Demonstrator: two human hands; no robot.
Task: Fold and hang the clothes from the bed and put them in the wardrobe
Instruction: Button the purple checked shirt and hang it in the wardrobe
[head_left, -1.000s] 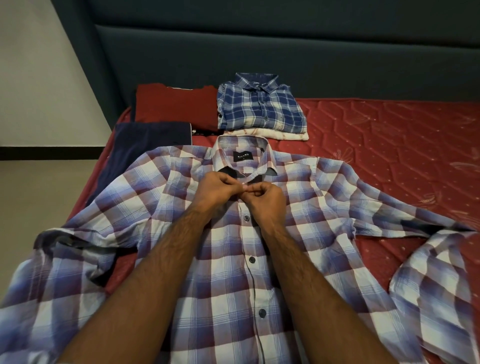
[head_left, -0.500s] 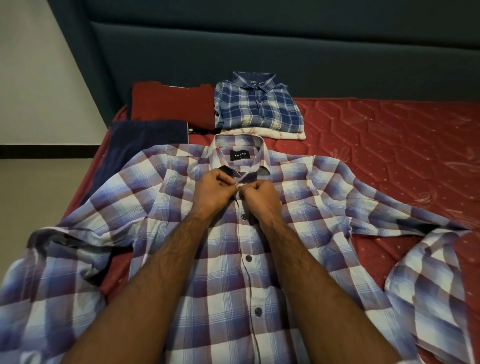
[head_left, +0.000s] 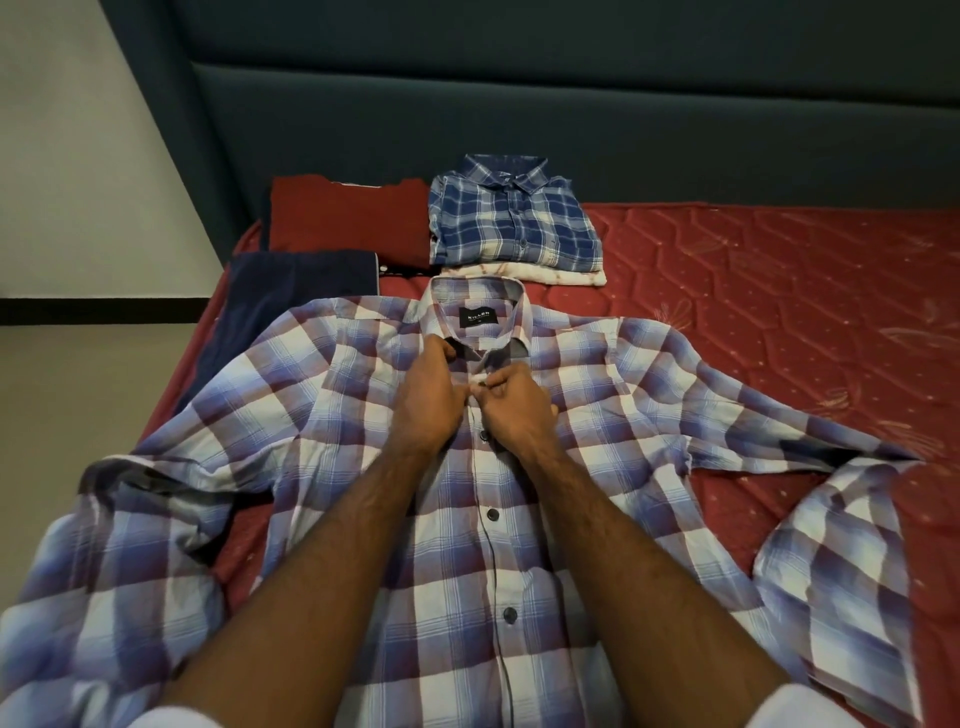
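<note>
- Plaid shirt (head_left: 363, 415) lies spread face-up across the frame's centre on the red bed (head_left: 779, 312).
- Left hand (head_left: 428, 400) and right hand (head_left: 517, 410), touching, both pinch its placket just below the collar.

Dim, warm indoor light is falling from above and slightly in front, leaving the headboard (head_left: 519, 104) sinking into near-black while the pale wall (head_left: 78, 156) at left is catching a soft glow. The plaid shirt (head_left: 597, 467) is showing gentle shadows in its folds (no harsh glare anywhere). Wide-angle distortion is bending the edges, stretching the forearms and sleeves near the bottom corners, where detail is going slightly soft; the centre is staying reasonably sharp.
</note>
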